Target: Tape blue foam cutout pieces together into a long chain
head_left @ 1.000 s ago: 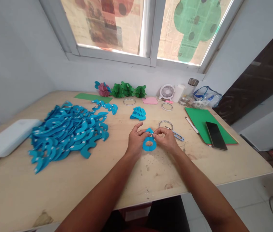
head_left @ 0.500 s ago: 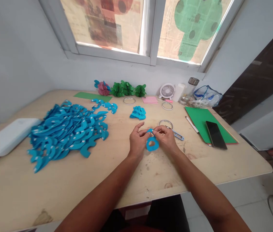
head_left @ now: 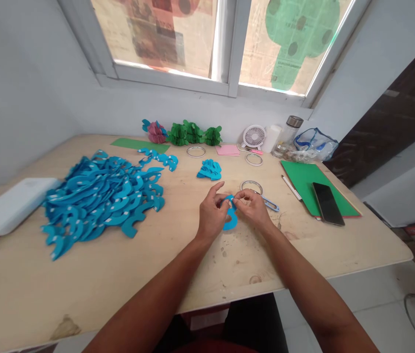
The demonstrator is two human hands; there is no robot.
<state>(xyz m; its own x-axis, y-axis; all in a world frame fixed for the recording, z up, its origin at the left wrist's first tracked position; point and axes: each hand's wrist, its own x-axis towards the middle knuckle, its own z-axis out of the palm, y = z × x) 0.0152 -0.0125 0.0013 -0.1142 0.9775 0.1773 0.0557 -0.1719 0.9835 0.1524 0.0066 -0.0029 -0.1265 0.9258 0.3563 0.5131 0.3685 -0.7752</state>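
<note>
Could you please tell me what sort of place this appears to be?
It looks like an indoor paper-craft workspace, perhaps a small one: a pale wooden table bears a large heap of blue cutouts, with folded green paper ornaments along its back edge.

The blue paper cutout (head_left: 230,223) fills most of the gap between the left hand (head_left: 212,213) and right hand (head_left: 252,208). Bare table (head_left: 167,245) gives passage leftward as far as the heap of blue pieces (head_left: 100,201); ahead, a small blue stack (head_left: 210,169) stands in the way. A ring (head_left: 251,183) and cutter (head_left: 271,204) crowd the right hand's far side, with open wood between cutter and pen (head_left: 291,188).
</note>
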